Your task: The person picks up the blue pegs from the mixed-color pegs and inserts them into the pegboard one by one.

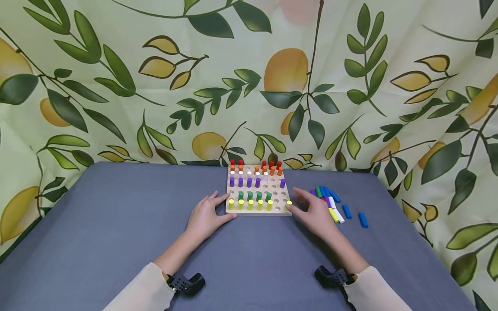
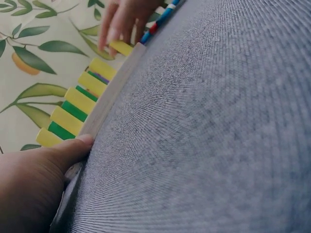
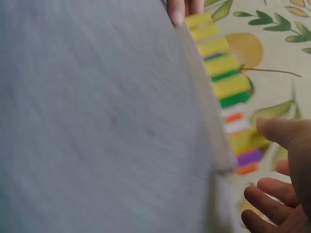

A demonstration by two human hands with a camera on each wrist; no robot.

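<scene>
A wooden pegboard (image 1: 279,208) stands on the table with rows of coloured pegs in its holes. My left hand (image 1: 205,217) holds its front left corner, thumb along the front edge and fingers at the left side. Over the front right corner is my right hand (image 1: 314,214), its thumb tip right at a yellow peg (image 3: 247,141) that stands in the corner hole. The other fingers (image 3: 272,206) of that hand are spread loosely, away from the peg. A row of yellow pegs (image 1: 250,204) lines the front, with green pegs (image 1: 250,196) behind it.
Loose pegs in several colours lie right of the board, partly behind my right hand, among them a white peg (image 1: 341,217). Two blue pegs (image 1: 363,220) lie farther right. A patterned curtain (image 1: 233,116) hangs behind the grey table (image 1: 128,224).
</scene>
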